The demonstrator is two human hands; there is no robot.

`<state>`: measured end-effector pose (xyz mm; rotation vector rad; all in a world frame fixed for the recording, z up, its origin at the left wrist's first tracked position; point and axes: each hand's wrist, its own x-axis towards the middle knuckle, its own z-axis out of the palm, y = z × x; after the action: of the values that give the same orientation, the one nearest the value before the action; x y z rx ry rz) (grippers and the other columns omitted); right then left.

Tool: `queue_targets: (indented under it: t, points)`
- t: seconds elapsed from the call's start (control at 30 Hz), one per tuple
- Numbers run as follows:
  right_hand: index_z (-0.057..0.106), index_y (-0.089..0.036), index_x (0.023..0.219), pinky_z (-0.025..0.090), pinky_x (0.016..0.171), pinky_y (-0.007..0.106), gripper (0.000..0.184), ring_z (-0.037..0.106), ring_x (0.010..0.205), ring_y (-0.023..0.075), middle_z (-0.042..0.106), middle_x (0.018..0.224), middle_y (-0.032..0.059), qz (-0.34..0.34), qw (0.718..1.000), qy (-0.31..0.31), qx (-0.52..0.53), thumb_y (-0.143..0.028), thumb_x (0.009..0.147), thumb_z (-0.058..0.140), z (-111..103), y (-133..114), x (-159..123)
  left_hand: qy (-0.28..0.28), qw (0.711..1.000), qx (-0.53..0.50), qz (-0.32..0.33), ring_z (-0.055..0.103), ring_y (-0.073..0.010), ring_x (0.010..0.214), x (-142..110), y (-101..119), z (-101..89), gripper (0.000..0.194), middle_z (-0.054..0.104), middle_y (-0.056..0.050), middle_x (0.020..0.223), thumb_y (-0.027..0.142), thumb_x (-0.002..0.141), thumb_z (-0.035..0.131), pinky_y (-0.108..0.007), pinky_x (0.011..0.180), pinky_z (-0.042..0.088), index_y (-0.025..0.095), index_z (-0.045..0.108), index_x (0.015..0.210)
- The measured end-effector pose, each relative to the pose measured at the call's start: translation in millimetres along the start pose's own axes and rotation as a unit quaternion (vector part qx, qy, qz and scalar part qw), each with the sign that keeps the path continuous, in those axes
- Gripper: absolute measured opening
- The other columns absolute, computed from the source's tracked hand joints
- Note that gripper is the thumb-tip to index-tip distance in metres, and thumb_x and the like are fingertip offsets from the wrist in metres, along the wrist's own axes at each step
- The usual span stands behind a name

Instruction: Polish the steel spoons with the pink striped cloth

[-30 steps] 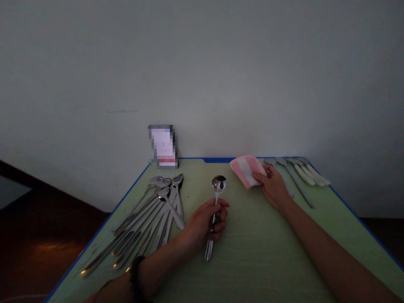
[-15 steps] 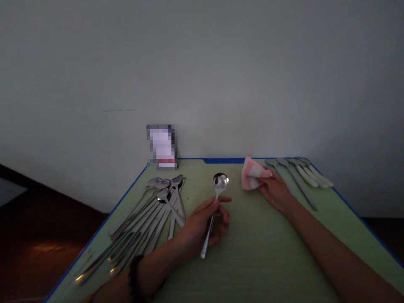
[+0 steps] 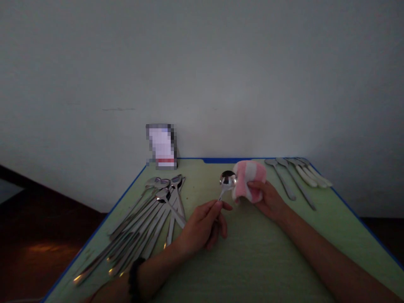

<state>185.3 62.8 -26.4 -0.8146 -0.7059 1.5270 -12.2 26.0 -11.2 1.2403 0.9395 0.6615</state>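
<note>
My left hand point(image 3: 206, 225) is closed on the handle of a shiny metal spoon point(image 3: 227, 180), whose bowl points up and away from me. Most of the spoon's handle is hidden by my fingers. In my right hand point(image 3: 268, 200) is a pink and white striped cloth point(image 3: 250, 179), pinched between thumb and fingers. The cloth's left edge is right beside the spoon's bowl; whether they touch I cannot tell. On the left, a pile of several metal spoons point(image 3: 151, 219) lies fanned out near my left forearm.
Several more spoons lie at the back right, some with plain metal handles point(image 3: 301, 191) and some with white handles point(image 3: 311, 176). A blurred-out phone point(image 3: 162, 145) leans on the wall at the back left. The green table point(image 3: 252, 265) has a blue edge.
My right hand has brought the cloth leftward to the spoon, and the cloth is more spread out. The spoon has shifted slightly right, its handle now more hidden behind my left hand.
</note>
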Motion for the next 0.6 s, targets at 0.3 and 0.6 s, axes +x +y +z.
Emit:
queue_targets:
  t: [0.3,0.6]
  points:
    - [0.063,-0.018,0.093,0.048,0.078,0.043,0.053,0.061,0.093,0.0273,0.067,0.089,0.0108,0.089,0.986,-0.107,0.094,-0.064,0.072,0.048,-1,-10,-6,0.102,0.971,0.208,0.053,0.042,-0.0106,0.036,-2,14,-2.1,0.035,0.043,0.007,0.037,0.039,0.092,0.038,-0.020,0.044,0.034,0.015,0.063,0.087]
    - [0.067,-0.020,0.082,0.051,0.073,0.040,0.031,0.063,0.078,0.0239,0.068,0.082,0.0082,-0.009,0.992,-0.088,-0.089,-0.048,0.070,0.061,14,5,-1,0.065,0.969,0.234,0.050,0.047,-0.0124,0.041,-1,10,-1.6,0.038,0.045,0.006,0.040,0.039,0.092,0.037,-0.022,0.051,0.038,0.017,0.062,0.074]
